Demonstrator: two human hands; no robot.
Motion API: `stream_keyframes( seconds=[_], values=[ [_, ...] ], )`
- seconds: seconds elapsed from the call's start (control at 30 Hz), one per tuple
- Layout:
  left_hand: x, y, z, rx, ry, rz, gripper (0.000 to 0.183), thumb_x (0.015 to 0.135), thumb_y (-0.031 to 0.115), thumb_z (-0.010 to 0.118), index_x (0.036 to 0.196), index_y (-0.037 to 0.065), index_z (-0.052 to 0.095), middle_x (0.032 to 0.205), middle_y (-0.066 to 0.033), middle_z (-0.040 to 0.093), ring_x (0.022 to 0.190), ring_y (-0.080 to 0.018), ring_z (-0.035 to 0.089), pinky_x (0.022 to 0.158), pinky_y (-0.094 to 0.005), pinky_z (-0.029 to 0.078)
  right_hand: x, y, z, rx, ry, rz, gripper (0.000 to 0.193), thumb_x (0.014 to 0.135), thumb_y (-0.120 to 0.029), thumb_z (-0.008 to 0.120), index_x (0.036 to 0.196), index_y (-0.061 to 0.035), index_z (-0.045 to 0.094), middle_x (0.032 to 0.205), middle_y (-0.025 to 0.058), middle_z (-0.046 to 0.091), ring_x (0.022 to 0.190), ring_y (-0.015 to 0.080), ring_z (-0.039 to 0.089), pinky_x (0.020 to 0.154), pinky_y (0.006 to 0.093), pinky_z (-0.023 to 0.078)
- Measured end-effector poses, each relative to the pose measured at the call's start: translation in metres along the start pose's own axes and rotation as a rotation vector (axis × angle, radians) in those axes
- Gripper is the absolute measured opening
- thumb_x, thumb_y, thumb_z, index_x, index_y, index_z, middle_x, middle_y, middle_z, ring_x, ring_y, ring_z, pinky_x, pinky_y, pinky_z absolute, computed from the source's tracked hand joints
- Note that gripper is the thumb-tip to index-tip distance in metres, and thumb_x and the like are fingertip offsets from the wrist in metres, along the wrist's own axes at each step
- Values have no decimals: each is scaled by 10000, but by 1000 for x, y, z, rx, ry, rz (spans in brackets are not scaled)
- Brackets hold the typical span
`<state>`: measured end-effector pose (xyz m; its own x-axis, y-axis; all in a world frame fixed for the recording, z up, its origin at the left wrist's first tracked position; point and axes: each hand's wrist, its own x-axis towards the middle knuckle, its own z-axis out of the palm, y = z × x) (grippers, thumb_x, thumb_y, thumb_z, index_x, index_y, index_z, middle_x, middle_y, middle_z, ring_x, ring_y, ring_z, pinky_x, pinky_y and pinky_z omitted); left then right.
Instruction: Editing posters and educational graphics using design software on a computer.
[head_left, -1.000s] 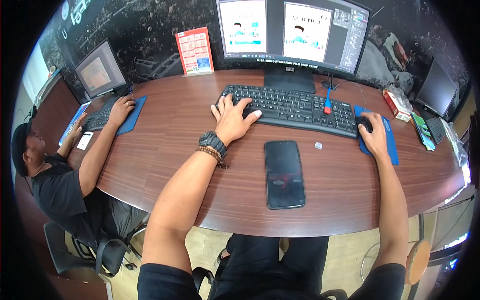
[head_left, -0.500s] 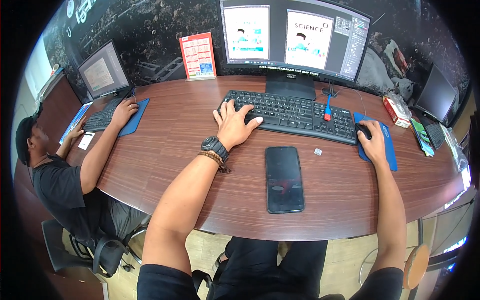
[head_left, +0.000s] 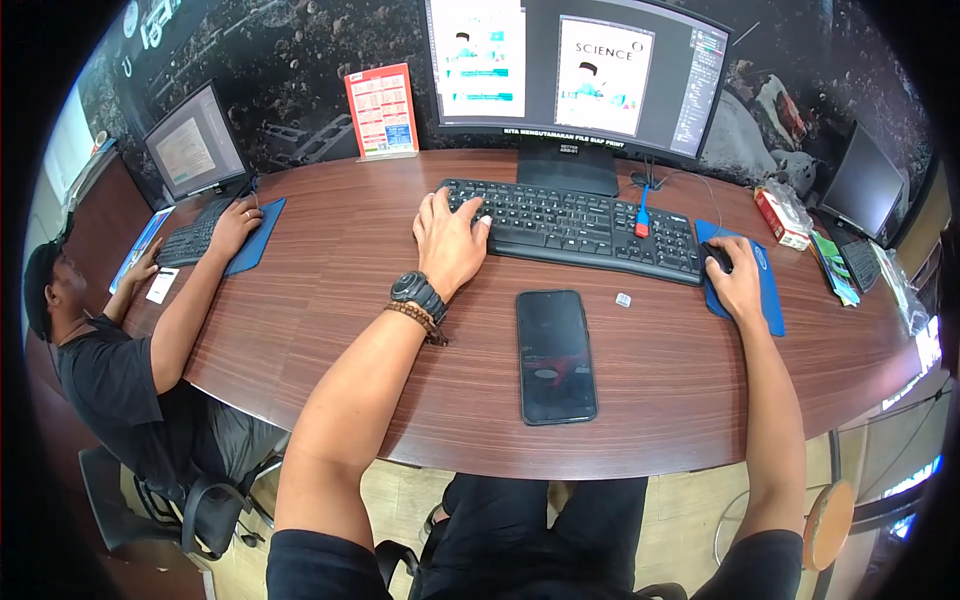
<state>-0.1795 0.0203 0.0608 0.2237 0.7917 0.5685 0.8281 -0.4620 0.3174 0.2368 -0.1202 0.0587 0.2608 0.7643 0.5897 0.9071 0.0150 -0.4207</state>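
1. The left hand lies over the left end of the black keyboard, fingers spread and gripping nothing; it covers some of the keys, and I can't tell whether any is pressed. A dark watch and a beaded bracelet circle that wrist.
2. The right hand is curled around a black mouse just past the keyboard's right end; from here I can't tell if it clicks. Beneath is a blue mouse pad.
3. A blue cable with a red end lies over the keyboard's right part, in the way of some keys there.
4. Between the forearms, a dark phone rests on the brown desk, with a small pale square piece near its upper right corner.
5. Behind the keyboard stands a wide monitor showing two page layouts, and a red-and-white calendar is to its left.
6. Off to the right are a red-and-white box, some colourful leaflets and another monitor.
7. At far left a co-worker sits before a separate screen, one hand on a keyboard.
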Motion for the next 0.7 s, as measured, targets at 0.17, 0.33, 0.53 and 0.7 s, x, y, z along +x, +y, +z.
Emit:
stream_keyframes(
  seconds=[0.17,0.33,0.53,0.7],
  values=[
    [-1,-2,3,-24,42,-8,437,922,265,669,1326,105,624,1430,-287,443,1340,-453,377,1079,-571,356,2,1,3,0,13,-13,302,812,-152,649,1090,-41,688,1142,138,625,1112,330,612,981,405,482],
    [1,-2,-1,51,-60,-59,579,930,371,642,1446,138,522,1445,-318,409,1325,-478,400,1086,-553,379,1,0,2,-18,23,34,316,811,-167,653,1097,-39,688,1156,145,624,1118,336,610,985,406,482],
    [2,-3,2,65,-34,-40,607,909,366,656,1451,133,512,1399,-323,425,1278,-477,432,1059,-545,400,2,5,2,-42,37,33,324,814,-171,654,1106,-39,699,1157,158,625,1119,347,608,986,409,481],
    [0,-5,3,61,-28,-46,612,899,350,666,1447,127,510,1369,-309,440,1265,-464,430,1050,-539,402,0,3,3,-42,47,33,328,814,-177,659,1107,-36,701,1158,159,627,1122,349,608,985,412,482]
  ],
)
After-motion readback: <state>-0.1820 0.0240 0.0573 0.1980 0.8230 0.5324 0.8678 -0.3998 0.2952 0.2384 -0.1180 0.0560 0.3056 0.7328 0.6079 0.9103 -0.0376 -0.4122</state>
